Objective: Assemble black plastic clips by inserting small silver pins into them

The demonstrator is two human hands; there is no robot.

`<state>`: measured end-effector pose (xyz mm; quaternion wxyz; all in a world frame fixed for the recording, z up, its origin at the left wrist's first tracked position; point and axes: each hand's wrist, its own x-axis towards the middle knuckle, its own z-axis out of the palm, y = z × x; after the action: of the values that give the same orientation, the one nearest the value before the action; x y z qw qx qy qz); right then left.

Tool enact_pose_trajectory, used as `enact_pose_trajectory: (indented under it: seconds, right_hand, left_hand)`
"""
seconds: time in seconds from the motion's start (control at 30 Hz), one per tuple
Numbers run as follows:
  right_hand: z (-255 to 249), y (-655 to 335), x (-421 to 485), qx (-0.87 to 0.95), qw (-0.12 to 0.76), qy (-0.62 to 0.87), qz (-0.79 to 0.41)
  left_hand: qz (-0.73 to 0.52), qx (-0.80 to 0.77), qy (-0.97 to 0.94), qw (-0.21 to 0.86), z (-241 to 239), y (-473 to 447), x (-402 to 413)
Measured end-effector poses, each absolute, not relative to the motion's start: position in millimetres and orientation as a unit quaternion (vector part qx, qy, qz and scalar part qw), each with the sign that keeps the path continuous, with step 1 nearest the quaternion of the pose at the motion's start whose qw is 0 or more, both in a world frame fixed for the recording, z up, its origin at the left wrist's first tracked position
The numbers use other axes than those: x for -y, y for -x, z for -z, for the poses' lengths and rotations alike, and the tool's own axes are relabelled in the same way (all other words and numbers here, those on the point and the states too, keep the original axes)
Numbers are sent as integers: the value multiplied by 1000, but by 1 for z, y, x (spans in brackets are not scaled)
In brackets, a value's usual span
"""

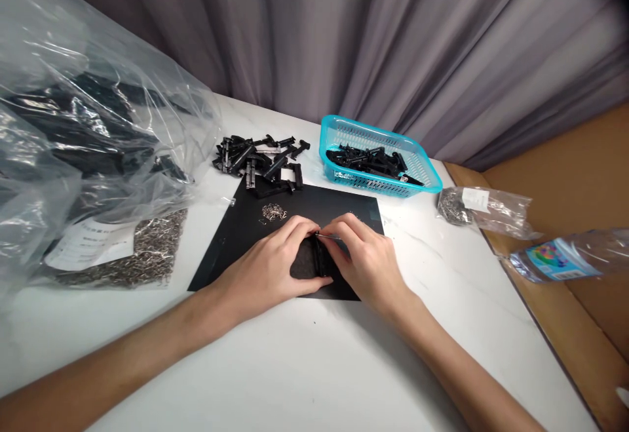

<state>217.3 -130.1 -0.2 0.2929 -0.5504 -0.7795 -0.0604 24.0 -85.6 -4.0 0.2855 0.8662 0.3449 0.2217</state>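
My left hand (272,258) grips a slim black plastic part (319,259) upright over the black mat (221,245), thumb at its near end and fingertips at its far end. At that far end my right hand (369,255) is closed in a pinch. A thin shiny metal sliver (325,235) shows between its fingers; its kind is not clear. Beyond my left hand a small pile of tiny metal pieces (274,212), like little springs or pins, lies on the mat.
Behind the mat is a heap of black plastic parts (263,160). Right of it stands a blue basket (430,173) with more parts. Clear plastic bags (162,183), one with many metal pieces (157,245), fill the left. A small bag (501,209) and plastic bottle (560,258) lie right.
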Motion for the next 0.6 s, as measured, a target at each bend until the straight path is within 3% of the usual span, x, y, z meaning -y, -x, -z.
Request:
enact_pose_trajectory:
  seconds: [0.6]
  right_hand:
    - [-4, -236, 113, 571, 455, 548, -408]
  left_hand:
    - [-220, -355, -865, 277, 3, -24, 84]
